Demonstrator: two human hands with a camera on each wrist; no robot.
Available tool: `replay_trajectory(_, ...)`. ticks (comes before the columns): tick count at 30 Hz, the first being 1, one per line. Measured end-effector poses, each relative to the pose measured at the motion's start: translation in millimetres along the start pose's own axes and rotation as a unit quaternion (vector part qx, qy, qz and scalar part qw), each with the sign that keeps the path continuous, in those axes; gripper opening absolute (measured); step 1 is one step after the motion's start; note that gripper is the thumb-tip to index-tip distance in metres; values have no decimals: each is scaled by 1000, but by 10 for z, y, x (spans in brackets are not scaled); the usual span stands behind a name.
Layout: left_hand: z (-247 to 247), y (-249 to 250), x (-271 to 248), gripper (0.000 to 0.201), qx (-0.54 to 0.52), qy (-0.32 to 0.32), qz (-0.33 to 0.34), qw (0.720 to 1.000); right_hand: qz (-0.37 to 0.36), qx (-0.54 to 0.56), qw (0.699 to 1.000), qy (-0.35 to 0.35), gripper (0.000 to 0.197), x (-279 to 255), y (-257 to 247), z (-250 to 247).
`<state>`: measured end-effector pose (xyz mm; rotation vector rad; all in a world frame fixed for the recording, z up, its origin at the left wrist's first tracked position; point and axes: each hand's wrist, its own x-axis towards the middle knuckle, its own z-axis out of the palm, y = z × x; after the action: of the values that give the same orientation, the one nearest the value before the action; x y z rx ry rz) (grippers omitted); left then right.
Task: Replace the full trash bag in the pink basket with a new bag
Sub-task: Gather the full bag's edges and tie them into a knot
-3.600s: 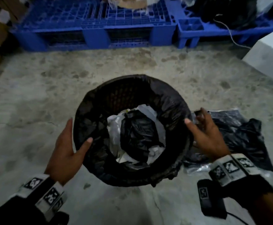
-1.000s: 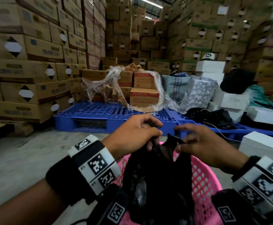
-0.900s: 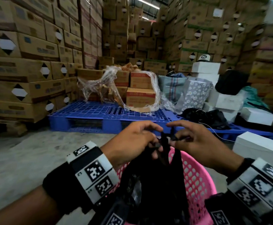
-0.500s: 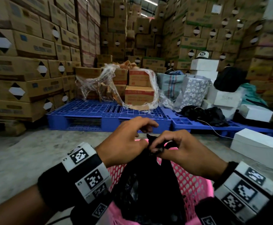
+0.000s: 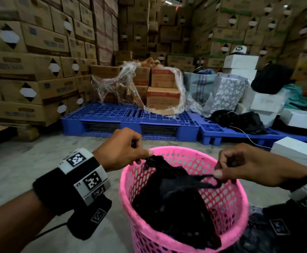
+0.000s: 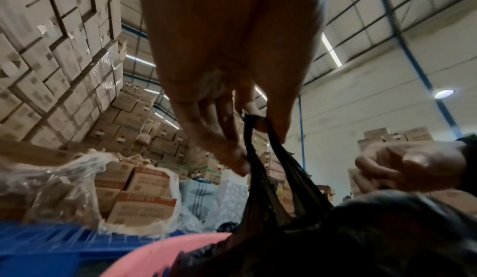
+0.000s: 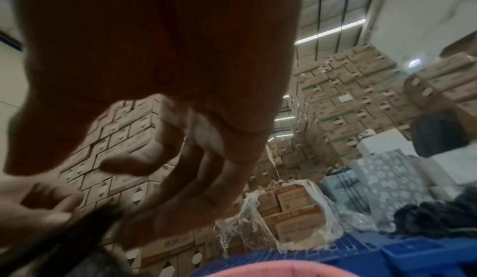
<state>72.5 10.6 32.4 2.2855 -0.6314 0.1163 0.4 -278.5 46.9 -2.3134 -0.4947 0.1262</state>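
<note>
Pinching black bag (image 5: 174, 201) ends apart over pink basket (image 5: 227, 201) rim: left hand (image 5: 123, 149), right hand (image 5: 247, 164).

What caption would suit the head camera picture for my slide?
Left hand and right hand pull the black trash bag's twisted ends apart over the pink basket.

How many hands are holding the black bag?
2. The left hand pinches one end of the black bag; the right hand pinches the other, above the pink basket.
</note>
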Motion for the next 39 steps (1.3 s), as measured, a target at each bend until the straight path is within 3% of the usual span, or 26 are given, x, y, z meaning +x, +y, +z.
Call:
replay_trajectory(3,33,-116,-11,32,-71,-4,-24,997,22,52,998,23,30,6,69,20)
replay_trajectory(5,13,-152,-17,29,-93,-27,-36,995,31,56,998,22,41,34,64,115)
replay_trajectory(9,-11,-171,-31,15,7,-93,-51,994,45,3,999,-19,71,98,-51,427)
replay_trajectory(11,-28,-147,-46,13,97,-123,-26,987,46,-5,997,-65,70,100,-153,530)
replay_trajectory(13,-28,-134,-57,28,152,-150,-14,977,39,5,994,-107,68,76,-258,575)
replay_trajectory(16,-14,-118,-80,38,129,-162,-30,978,17,18,993,-115,50,55,-386,625)
replay_trajectory(18,41,-93,-79,37,-4,-150,-63,987,-16,6,996,-84,17,71,-436,647)
replay_trajectory(19,84,-65,-77,35,-89,-132,-77,984,-25,-1,998,-64,12,83,-446,652)
replay_trajectory(21,199,31,-52,30,-224,-108,-82,965,-52,-21,998,-39,22,117,-467,641)
replay_trajectory(23,330,155,-20,31,-280,-127,-57,950,-82,-34,996,-25,25,150,-514,620)
replay_trajectory(25,444,278,14,36,-265,-166,-32,949,-94,-20,995,15,25,183,-510,566)
replay_trajectory(29,510,392,48,20,-302,-207,-42,930,-55,57,991,110,28,221,-344,446)
replay_trajectory(35,548,335,0,42,-306,-180,18,935,-38,114,971,208,6,292,-244,414)
replay_trajectory(39,552,368,-64,31,-189,-110,103,970,-64,114,963,235,8,356,-268,443)
